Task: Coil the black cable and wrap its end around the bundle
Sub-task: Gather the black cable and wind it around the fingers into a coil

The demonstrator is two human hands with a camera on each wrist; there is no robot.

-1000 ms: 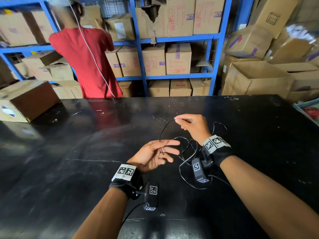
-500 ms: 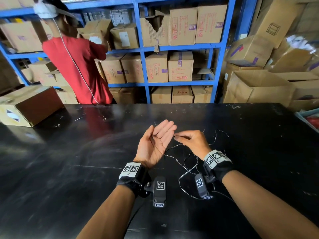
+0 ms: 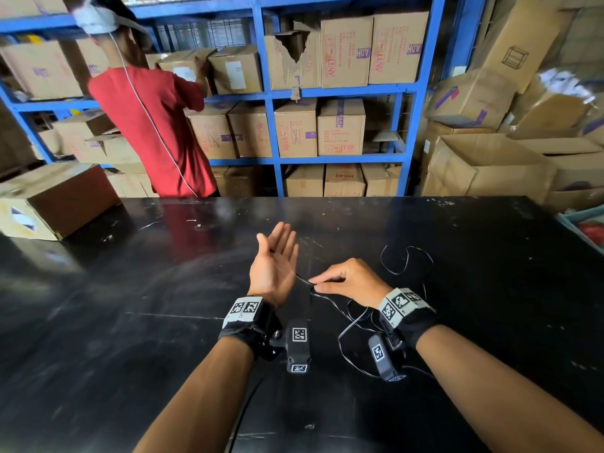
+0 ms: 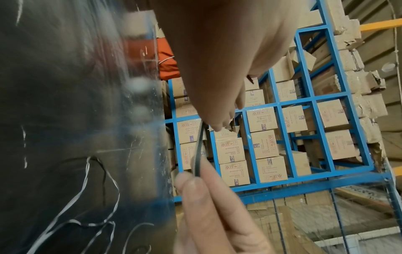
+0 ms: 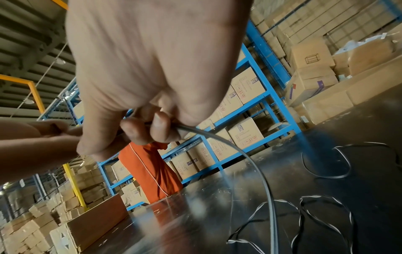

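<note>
A thin black cable (image 3: 405, 260) lies in loose curls on the black table (image 3: 130, 322), right of and under my right wrist. My left hand (image 3: 276, 256) is held palm up over the table's middle, fingers straight and pointing away. A strand of cable (image 4: 198, 151) runs from its fingers to my right hand (image 3: 318, 284), which pinches it between thumb and forefinger just right of the left palm's heel. In the right wrist view the pinched cable (image 5: 250, 159) arcs down to the slack on the table. How the cable sits behind the left hand is hidden.
A closed cardboard box (image 3: 55, 201) sits on the table's far left. A person in a red shirt (image 3: 153, 125) stands behind the table at blue shelving (image 3: 415, 132) full of boxes. Open boxes (image 3: 483, 171) are stacked at the right, with a blue bin (image 3: 585, 227) by the table's right edge.
My left hand has turned palm up, straightened its fingers and moved forward. My right hand came down from above it to beside the palm's heel, bringing the cable with it.
</note>
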